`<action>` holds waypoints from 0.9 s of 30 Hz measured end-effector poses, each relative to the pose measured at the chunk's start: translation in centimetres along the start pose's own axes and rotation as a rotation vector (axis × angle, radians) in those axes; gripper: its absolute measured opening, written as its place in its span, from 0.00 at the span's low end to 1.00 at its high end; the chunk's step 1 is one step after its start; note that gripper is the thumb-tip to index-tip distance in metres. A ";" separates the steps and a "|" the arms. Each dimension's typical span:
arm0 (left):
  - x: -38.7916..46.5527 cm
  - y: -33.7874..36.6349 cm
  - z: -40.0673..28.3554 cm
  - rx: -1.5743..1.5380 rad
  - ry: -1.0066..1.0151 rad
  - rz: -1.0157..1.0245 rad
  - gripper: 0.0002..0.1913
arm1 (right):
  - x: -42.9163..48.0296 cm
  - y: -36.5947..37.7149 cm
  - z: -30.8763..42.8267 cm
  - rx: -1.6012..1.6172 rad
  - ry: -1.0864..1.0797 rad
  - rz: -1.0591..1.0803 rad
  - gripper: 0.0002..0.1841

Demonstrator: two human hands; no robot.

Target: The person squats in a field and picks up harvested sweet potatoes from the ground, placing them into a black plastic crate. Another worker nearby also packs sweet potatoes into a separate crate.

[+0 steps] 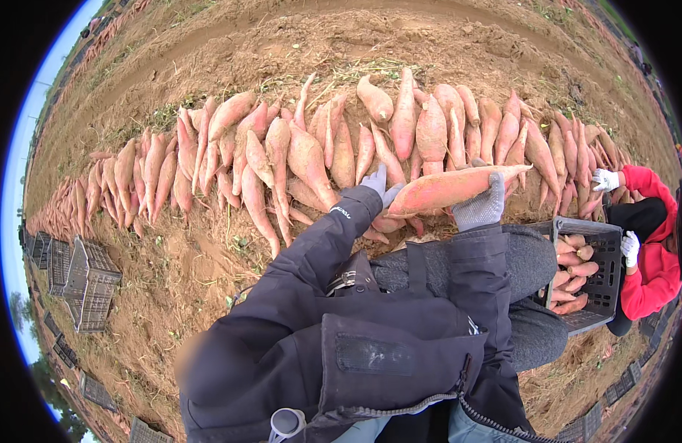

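Note:
My right hand (481, 205), in a grey dotted work glove, is closed around one end of a large pink sweet potato (443, 191), which lies sideways above the row. My left hand (380, 185), gloved too, is just left of that root's thick end, its fingers at a smaller sweet potato (388, 158) in the row; whether it grips it I cannot tell. A long row of sweet potatoes (307, 158) with soil on them runs across the ground before me. By my knee stands a dark plastic crate (611, 271) partly filled with sweet potatoes (573, 271).
A co-worker in a red top (654, 277) and white gloves crouches at the right, just past the crate. Dark plastic crates (94, 285) stand at the left. More crates (97, 390) lie behind me. Loose soil (318, 39) stretches beyond the row.

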State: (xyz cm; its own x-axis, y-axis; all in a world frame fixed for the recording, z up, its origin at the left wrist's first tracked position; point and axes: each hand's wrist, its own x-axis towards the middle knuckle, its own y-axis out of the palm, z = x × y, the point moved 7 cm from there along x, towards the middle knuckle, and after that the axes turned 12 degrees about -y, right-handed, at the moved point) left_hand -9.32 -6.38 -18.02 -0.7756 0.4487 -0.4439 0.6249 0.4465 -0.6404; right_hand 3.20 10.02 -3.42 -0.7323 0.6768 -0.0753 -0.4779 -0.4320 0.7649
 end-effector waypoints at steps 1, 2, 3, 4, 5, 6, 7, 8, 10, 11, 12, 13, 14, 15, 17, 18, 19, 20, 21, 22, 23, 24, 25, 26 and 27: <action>-0.6 -0.2 1.0 0.065 0.043 -0.009 0.47 | 0.1 0.0 0.1 0.012 -0.021 -0.029 0.34; -0.7 -1.1 2.0 0.126 0.071 -0.034 0.43 | 0.1 -0.1 0.2 0.015 -0.027 -0.073 0.34; -0.5 -3.5 3.1 0.076 0.027 -0.231 0.40 | 0.1 -0.2 0.2 0.035 -0.032 -0.084 0.34; 0.0 -5.7 4.4 0.061 -0.084 -0.362 0.36 | 0.3 -0.7 0.3 0.033 -0.045 -0.153 0.34; 0.7 -8.3 4.1 0.009 -0.013 -0.541 0.36 | 0.3 -1.1 0.5 0.039 -0.081 -0.201 0.35; 1.9 -10.4 3.8 -0.003 0.008 -0.634 0.36 | 0.4 -1.5 0.4 0.039 -0.064 -0.220 0.34; 3.7 -12.4 2.9 0.045 0.069 -0.693 0.37 | 0.4 -1.8 0.3 0.046 -0.044 -0.214 0.33; 5.7 -14.2 1.7 0.079 0.149 -0.750 0.38 | 0.5 -2.1 0.2 0.079 -0.012 -0.211 0.33; 11.5 -16.2 1.6 0.239 -0.089 -0.590 0.44 | 0.7 -2.2 0.2 0.111 0.023 -0.101 0.29; 14.1 -16.1 2.4 0.279 -0.278 -0.376 0.47 | 0.7 -1.9 0.0 0.202 0.099 -0.023 0.28; 15.7 -16.4 3.2 0.329 -0.460 -0.206 0.50 | 0.6 -1.9 0.0 0.268 0.132 0.005 0.27; 16.6 -16.3 2.5 0.485 -0.400 -0.062 0.48 | 0.5 -2.6 0.1 0.232 0.151 -0.055 0.26; 16.9 -16.8 2.6 0.535 -0.419 0.066 0.47 | 0.5 -3.1 0.1 0.241 0.149 -0.094 0.26; 16.8 -18.0 1.7 0.476 -0.329 -0.004 0.45 | 0.6 -3.7 0.2 0.232 0.116 -0.169 0.26; 15.1 -20.9 0.6 0.058 -0.159 -0.051 0.41 | 0.6 -4.2 -0.2 0.245 0.113 -0.279 0.26; 13.6 -22.8 0.4 -0.317 -0.068 -0.042 0.40 | 0.9 -3.6 -0.4 0.298 0.112 -0.231 0.25; 12.2 -24.0 -0.1 -0.593 0.048 0.048 0.38 | 1.2 -2.9 -0.7 0.342 0.118 -0.186 0.24; 10.5 -25.5 -0.5 -0.899 0.187 0.112 0.38 | 1.3 -1.9 -1.1 0.393 0.128 -0.122 0.24; 9.3 -26.8 -0.3 -0.984 0.226 0.092 0.37 | 1.3 -1.4 -1.7 0.402 0.177 -0.126 0.24; 7.9 -27.3 -0.5 -1.102 0.316 0.189 0.38 | 1.3 -0.7 -2.2 0.416 0.222 -0.111 0.24; 6.9 -27.9 -0.5 -1.244 0.382 0.233 0.38 | 1.3 0.0 -2.6 0.429 0.259 -0.094 0.25; 6.0 -28.1 -0.4 -1.387 0.449 0.285 0.39 | 1.2 0.4 -2.9 0.386 0.275 -0.086 0.26; 5.1 -28.1 -0.7 -1.418 0.551 0.326 0.41 | 1.1 0.8 -3.2 0.340 0.287 -0.081 0.26; 4.7 -27.4 -0.5 -1.345 0.540 0.272 0.40 | 1.1 1.2 -3.3 0.294 0.296 -0.073 0.27; 4.2 -26.9 -0.5 -1.367 0.598 0.241 0.40 | 0.9 1.7 -3.5 0.334 0.328 -0.061 0.30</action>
State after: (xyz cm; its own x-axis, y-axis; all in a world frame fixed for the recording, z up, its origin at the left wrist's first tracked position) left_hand -29.36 -16.17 -2.32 -0.7062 0.7036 0.0787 0.5890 0.5221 0.6169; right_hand 0.04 7.77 -4.39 -0.8480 0.4478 -0.2836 -0.3820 -0.1453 0.9127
